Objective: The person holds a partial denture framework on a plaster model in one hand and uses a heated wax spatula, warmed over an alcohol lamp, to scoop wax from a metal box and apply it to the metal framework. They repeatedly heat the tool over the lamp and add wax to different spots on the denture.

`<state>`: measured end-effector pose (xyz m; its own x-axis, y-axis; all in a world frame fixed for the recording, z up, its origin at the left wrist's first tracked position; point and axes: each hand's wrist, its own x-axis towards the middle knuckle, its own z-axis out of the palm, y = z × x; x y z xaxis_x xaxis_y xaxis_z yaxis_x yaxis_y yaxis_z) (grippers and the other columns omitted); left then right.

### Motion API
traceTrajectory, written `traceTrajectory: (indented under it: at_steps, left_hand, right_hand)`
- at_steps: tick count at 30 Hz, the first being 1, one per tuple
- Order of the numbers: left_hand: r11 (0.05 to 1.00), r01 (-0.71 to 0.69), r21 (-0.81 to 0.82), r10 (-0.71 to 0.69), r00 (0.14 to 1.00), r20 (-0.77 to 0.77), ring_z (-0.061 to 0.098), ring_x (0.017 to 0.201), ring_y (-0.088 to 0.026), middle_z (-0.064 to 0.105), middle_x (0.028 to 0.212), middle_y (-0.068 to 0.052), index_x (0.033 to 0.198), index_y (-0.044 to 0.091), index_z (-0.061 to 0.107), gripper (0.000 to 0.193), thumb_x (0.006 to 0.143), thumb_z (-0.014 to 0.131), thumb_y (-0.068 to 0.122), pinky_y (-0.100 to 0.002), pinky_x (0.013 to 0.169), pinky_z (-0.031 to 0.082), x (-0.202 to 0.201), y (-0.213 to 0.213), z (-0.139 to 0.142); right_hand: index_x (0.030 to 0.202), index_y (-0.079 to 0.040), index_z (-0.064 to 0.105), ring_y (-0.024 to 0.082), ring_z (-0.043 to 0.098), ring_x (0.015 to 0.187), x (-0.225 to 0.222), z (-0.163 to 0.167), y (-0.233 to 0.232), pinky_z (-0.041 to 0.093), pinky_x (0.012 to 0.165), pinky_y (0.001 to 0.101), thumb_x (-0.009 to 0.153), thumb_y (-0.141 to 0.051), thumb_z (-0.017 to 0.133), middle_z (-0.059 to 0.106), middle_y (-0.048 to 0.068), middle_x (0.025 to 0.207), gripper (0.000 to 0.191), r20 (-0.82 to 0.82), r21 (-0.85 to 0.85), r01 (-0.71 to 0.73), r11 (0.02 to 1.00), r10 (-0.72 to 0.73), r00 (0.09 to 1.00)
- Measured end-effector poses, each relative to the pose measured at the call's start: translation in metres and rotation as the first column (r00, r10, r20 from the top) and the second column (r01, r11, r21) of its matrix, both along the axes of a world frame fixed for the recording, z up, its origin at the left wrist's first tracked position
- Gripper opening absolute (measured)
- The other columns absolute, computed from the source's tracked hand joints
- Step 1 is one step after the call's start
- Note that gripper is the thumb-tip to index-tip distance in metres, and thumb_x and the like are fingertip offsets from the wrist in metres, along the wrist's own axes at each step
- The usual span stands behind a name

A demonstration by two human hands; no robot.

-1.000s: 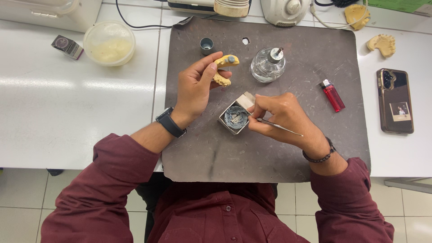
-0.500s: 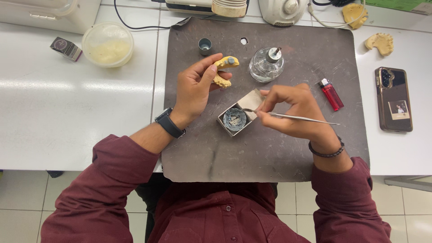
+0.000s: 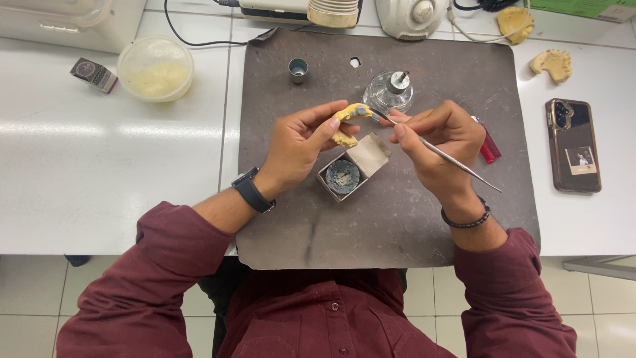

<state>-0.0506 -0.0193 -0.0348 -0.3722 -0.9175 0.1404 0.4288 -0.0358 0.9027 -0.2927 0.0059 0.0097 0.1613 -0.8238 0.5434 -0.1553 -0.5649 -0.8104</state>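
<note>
Nearest me, the small open tin (image 3: pixel 343 176) of grey wax sits on the dark mat (image 3: pixel 397 225), just below both hands. My left hand (image 3: pixel 298 142) is pinched closed around the yellow dental cast (image 3: pixel 349 119), held up above the tin. My right hand (image 3: pixel 440 142) is clamped on the thin metal instrument (image 3: pixel 440 154), its tip touching the cast's ridge. I judge the waxing under way, not finished: a little grey shows on the cast. Beyond stands the glass spirit lamp (image 3: pixel 391 93); I cannot tell whether it is lit.
</note>
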Motion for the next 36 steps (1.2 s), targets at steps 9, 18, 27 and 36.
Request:
traceTrajectory:
  at_steps: [9, 18, 27, 36]
  left_hand:
    - [0.999, 0.005, -0.054, 0.001, 0.994, 0.11, 0.074, 0.115, -0.026, 0.071, 0.128, -0.017, 0.138, -0.005, 0.06, 0.036, 0.107, 0.056, 0.013, -0.034, 0.095, 0.066, 0.0, 0.0027, 0.0058]
    - [0.999, 0.048, -0.009, -0.047, 0.995, 0.089, 0.074, 0.114, -0.025, 0.071, 0.126, -0.018, 0.137, -0.006, 0.059, 0.036, 0.107, 0.056, 0.013, -0.034, 0.095, 0.066, -0.0018, 0.0034, 0.0032]
    - [0.995, 0.096, 0.018, -0.098, 0.987, 0.129, 0.076, 0.11, -0.024, 0.073, 0.123, -0.019, 0.135, -0.008, 0.061, 0.036, 0.105, 0.056, 0.012, -0.03, 0.088, 0.066, -0.001, 0.0048, 0.0055]
    - [0.994, 0.102, -0.028, -0.096, 0.982, 0.165, 0.076, 0.108, -0.022, 0.076, 0.117, -0.019, 0.136, -0.006, 0.062, 0.036, 0.106, 0.057, 0.013, -0.026, 0.081, 0.062, -0.0007, 0.0039, 0.0014]
  right_hand:
    - [0.094, 0.0, 0.055, 0.025, 0.078, 0.098, 0.0024, -0.0006, -0.0006, 0.067, 0.095, 0.037, 0.104, 0.002, 0.07, 0.073, 0.021, 0.093, 0.018, -0.037, 0.017, 0.022, 1.0, -0.022, 0.999]
    - [0.093, 0.0, 0.056, 0.023, 0.078, 0.095, 0.0007, -0.0019, 0.0004, 0.068, 0.087, 0.033, 0.103, 0.003, 0.071, 0.073, 0.019, 0.093, 0.018, -0.049, 0.032, 0.019, 0.999, -0.018, 0.999]
    - [0.09, -0.001, 0.055, 0.02, 0.078, 0.09, -0.0032, 0.0025, 0.0009, 0.066, 0.075, 0.0279, 0.101, 0.002, 0.073, 0.072, 0.016, 0.087, 0.021, -0.082, 0.119, 0.041, 0.992, -0.031, 0.996]
    - [0.089, -0.002, 0.055, 0.018, 0.076, 0.086, -0.0031, 0.002, 0.0009, 0.064, 0.072, 0.0264, 0.1, 0.002, 0.074, 0.071, 0.015, 0.086, 0.022, -0.093, 0.131, 0.049, 0.99, -0.037, 0.995]
